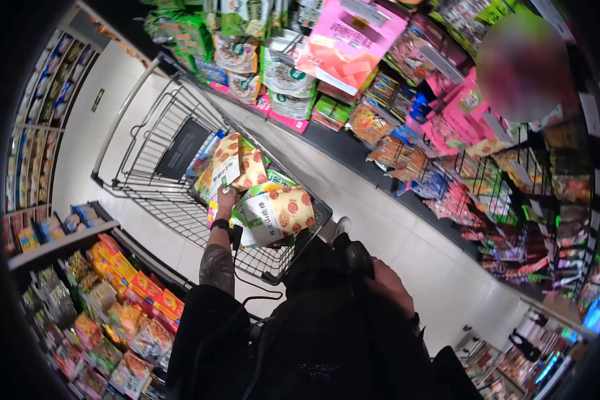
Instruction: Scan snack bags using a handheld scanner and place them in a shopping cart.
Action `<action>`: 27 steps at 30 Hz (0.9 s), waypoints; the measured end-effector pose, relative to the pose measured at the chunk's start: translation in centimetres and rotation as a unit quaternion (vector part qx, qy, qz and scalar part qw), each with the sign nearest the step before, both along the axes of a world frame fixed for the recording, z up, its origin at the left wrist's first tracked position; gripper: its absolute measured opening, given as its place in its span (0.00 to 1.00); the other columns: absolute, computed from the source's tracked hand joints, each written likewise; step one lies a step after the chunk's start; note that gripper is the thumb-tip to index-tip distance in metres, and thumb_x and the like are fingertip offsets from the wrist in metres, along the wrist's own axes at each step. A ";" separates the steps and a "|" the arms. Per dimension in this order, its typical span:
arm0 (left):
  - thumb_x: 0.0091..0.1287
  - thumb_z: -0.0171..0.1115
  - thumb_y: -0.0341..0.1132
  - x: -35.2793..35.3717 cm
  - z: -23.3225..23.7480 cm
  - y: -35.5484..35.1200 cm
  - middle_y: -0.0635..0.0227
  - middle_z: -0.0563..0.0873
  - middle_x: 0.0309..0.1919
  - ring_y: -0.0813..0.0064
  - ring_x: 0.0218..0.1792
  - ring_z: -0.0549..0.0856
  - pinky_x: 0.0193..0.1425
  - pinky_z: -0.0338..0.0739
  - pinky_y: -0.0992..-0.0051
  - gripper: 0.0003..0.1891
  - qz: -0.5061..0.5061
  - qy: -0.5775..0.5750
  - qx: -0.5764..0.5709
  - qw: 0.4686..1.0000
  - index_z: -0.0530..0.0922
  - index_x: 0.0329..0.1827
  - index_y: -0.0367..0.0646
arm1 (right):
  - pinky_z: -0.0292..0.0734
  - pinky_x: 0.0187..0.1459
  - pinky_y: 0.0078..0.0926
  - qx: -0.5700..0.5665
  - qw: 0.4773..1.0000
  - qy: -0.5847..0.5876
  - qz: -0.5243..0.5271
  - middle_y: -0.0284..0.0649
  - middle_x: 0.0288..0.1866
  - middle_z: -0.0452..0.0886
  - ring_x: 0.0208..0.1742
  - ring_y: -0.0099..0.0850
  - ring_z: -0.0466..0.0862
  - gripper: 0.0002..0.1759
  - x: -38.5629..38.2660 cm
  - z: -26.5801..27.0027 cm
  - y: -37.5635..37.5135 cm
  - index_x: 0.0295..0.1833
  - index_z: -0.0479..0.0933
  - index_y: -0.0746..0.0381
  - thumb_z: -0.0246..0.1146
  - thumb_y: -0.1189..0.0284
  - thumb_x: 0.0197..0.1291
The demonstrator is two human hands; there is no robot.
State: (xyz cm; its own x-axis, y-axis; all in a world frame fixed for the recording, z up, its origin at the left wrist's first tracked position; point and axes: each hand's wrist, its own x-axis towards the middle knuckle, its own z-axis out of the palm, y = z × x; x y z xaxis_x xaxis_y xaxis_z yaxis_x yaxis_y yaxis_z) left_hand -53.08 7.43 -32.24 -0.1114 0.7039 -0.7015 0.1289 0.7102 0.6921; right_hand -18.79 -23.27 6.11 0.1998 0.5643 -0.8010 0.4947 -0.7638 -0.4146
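Left arm is stretched forward, forearm pretty much straight, with a black watch (220,225) on the wrist. The left hand (226,198) is up over the wire cart (152,190), palm turned away, with its fingers curled round the bottom edge of a snack bag (232,162). That's the yellowish one with round cookies printed on it. So that hand is clamped on the bag, not spread. The bag stands more or less upright just past the fingertips, inside the cart basket at the near end.

Just to the right of that hand a second bag (283,212) with the same cookie print lies tilted on the pile in the cart, close to the hand but not touching it as far as I can see.

The right hand (388,287) is pulled back close to the body, well apart from the left one, knuckles up, resting against dark clothing. There's a rounded black thing (357,257) right in front of its fingers. Honestly can't tell if the fingers are wrapped around it or just lying loose, it's too dark there.

Packed shelves (117,293) run along beside the left arm.
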 end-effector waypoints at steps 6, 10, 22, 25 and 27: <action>0.58 0.58 0.28 -1.9 -11.7 4.1 0.46 0.77 0.60 0.58 0.61 0.77 0.63 0.72 0.68 0.39 -0.215 0.092 0.108 0.966 0.51 0.73 0.35 | 0.73 0.55 0.43 0.039 0.994 -0.105 0.000 0.56 0.51 0.76 0.55 0.52 0.77 0.30 -0.1 -3.4 -4.7 0.60 0.67 0.68 0.60 0.58 0.59; 0.58 0.61 0.32 3.7 -1.7 3.2 0.47 0.77 0.59 0.58 0.57 0.80 0.61 0.72 0.67 0.33 -0.217 0.123 0.110 0.962 0.63 0.67 0.32 | 0.75 0.52 0.41 0.100 0.988 -0.114 -0.012 0.55 0.51 0.77 0.53 0.51 0.78 0.31 -0.6 -5.0 -6.9 0.61 0.66 0.69 0.64 0.62 0.57; 0.65 0.60 0.43 2.2 8.9 5.5 0.55 0.86 0.35 0.54 0.39 0.83 0.44 0.75 0.61 0.14 -0.254 0.460 0.367 0.768 0.84 0.42 0.41 | 0.73 0.56 0.40 0.053 0.997 -0.058 -0.023 0.55 0.52 0.78 0.54 0.51 0.78 0.28 0.8 -4.5 -4.2 0.59 0.68 0.66 0.62 0.62 0.57; 0.65 0.59 0.45 2.2 13.3 5.0 0.63 0.86 0.35 0.60 0.40 0.78 0.43 0.70 0.64 0.14 -0.302 0.531 0.404 0.681 0.84 0.44 0.46 | 0.73 0.54 0.42 0.053 0.998 -0.043 0.003 0.55 0.48 0.79 0.53 0.51 0.79 0.27 1.8 -3.6 -3.0 0.59 0.68 0.66 0.60 0.62 0.57; 0.63 0.61 0.39 3.0 16.8 4.1 0.68 0.85 0.35 0.61 0.37 0.77 0.42 0.68 0.61 0.08 -0.353 0.516 0.467 0.626 0.82 0.35 0.45 | 0.74 0.54 0.42 0.029 0.999 -0.017 0.018 0.56 0.48 0.79 0.52 0.51 0.79 0.27 2.8 -2.9 -2.2 0.58 0.68 0.66 0.60 0.61 0.57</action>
